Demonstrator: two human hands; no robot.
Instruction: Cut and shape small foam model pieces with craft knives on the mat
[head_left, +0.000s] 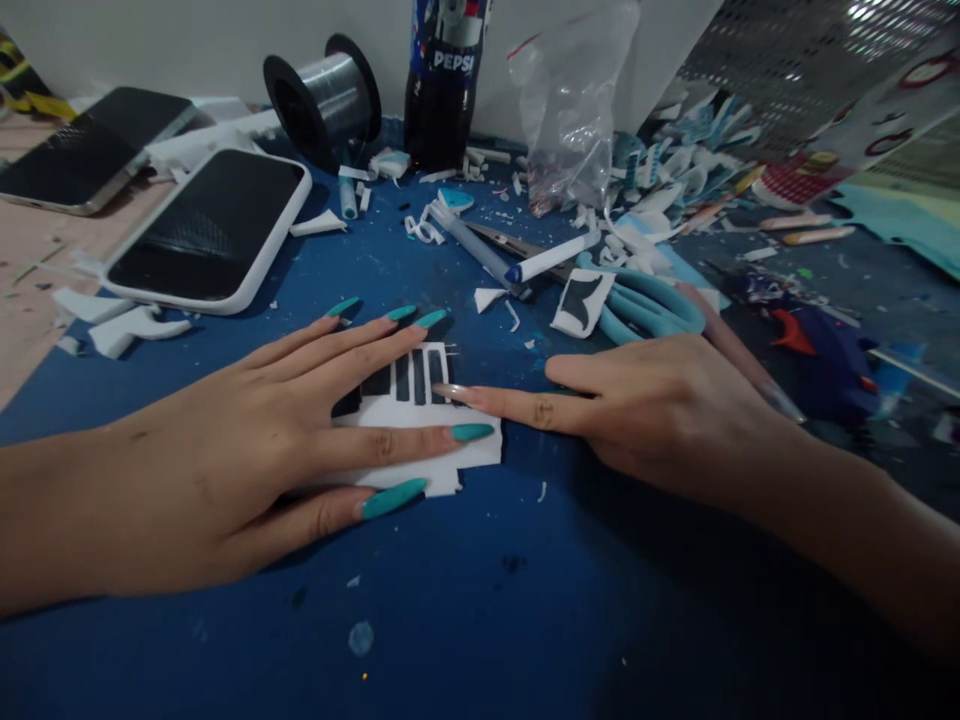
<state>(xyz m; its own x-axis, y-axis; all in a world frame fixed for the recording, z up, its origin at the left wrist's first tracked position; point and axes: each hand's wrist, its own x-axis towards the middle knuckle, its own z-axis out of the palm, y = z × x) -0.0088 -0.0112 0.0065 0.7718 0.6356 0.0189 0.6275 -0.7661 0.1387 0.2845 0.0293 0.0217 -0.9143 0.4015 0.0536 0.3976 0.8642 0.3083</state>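
My left hand (292,430) lies flat with its fingers spread and long teal nails showing. It rests over a white sheet piece (480,450) with uneven cut edges and covers part of it. Dark rectangular strips (420,377) separated by white bars show at the upper part of this piece. From the right, my right hand (645,400) reaches in with its index finger stretched out, the tip at the strips. Its other fingers are curled or partly hidden, and I see nothing held in it. Beyond it lies a small white piece with a dark curved shape (581,303).
Scissors with light blue handles (652,305) and a pen (555,255) lie behind my right hand. Two phones (214,230), a wire spool (326,100), a Pepsi bottle (442,100) and a clear plastic bag (574,110) stand farther back. White scraps are scattered about the blue surface (450,620).
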